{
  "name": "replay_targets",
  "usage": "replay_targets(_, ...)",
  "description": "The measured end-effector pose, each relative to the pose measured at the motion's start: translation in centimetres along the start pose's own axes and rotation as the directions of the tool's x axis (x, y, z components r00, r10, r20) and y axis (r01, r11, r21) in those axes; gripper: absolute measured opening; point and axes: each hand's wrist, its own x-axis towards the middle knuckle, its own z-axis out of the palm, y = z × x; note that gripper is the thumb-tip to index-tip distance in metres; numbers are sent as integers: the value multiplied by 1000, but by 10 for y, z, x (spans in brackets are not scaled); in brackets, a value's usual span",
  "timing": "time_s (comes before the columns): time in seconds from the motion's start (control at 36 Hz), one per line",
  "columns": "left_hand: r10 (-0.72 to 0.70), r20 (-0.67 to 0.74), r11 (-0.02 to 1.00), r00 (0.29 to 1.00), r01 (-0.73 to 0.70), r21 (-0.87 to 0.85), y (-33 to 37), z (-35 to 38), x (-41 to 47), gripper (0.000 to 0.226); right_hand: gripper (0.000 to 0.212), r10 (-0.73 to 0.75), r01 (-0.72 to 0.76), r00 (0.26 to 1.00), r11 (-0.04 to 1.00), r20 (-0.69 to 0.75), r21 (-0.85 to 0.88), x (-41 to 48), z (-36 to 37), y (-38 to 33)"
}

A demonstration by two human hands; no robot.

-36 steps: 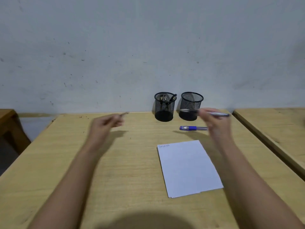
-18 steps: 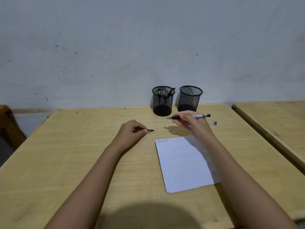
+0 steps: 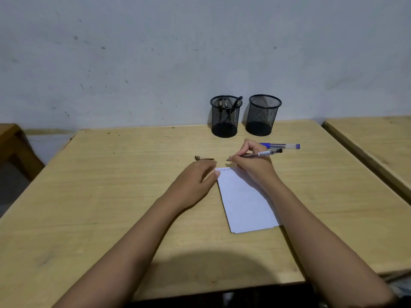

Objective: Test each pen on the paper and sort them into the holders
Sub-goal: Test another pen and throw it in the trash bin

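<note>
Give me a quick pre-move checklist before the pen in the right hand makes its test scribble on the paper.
1. Right hand grips the uncapped black-ink pen: ok.
2. Pen tip over the white paper sheet: not ok, it sits just past the sheet's far left corner.
3. Left hand steadies the sheet: ok, its fingertips touch the left edge.
4. Small dark pen cap out of the way on the wooden table: ok.
5. Right black mesh holder has room: ok, it looks empty.
6. Ink flows: cannot tell.
</note>
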Motion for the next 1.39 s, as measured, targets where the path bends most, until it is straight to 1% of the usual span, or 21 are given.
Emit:
replay_targets(0.11,0,69,987,998,-12,162,3,5,-4,51,21,8,-9,1000,1000,8,8,0,-2,2)
replay_targets(0.25,-9,125,961,992,-26,276,4,7,-3,55,32,7,-8,1000,997,16,78,2,-3,1)
replay_targets(0.33,-23,157,946,987,-30,323,2,9,-3,57,29,30,-32,999,995,24,92,3,-1,1)
replay_targets(0.47,-49,189,939,981,-19,343,0,10,-3,57,30,57,-60,998,991,27,117,3,1,-1)
replay_targets(0.61,-57,203,934,978,-20,358,0,10,-3,58,12,71,-78,996,989,53,129,3,3,-3)
replay_targets(0.67,-61,206,931,977,-18,364,0,10,-3,58,9,74,-81,996,988,54,132,2,3,-4)
replay_targets(0.83,-70,207,931,976,-10,366,1,9,-3,57,13,39,-40,999,998,25,56,1,3,-4)
replay_targets(0.92,-68,204,930,977,-12,368,2,9,-3,57,28,19,-19,1000,1000,-11,10,3,2,-2)
replay_targets(0.94,-68,203,929,977,-12,369,2,9,-3,57,30,16,-16,1000,1000,-15,0,3,2,-2)
replay_targets(1.06,-69,205,929,976,-13,370,2,10,-2,57,32,13,-13,1000,1000,-22,-5,3,3,-1)
replay_targets(1.17,-68,204,928,977,-14,373,1,10,-2,57,35,-35,33,999,996,-29,-80,3,5,0)
replay_targets(1.25,-61,198,928,978,-17,372,0,10,-2,58,37,-53,50,998,994,-30,-92,4,5,1)
replay_targets(1.33,-41,176,938,984,-23,347,3,9,-3,58,35,-89,80,993,992,-84,-96,4,2,1)
replay_targets(1.39,-17,127,951,992,-23,308,5,7,-4,58,32,-92,81,987,993,-134,-89,3,0,-1)
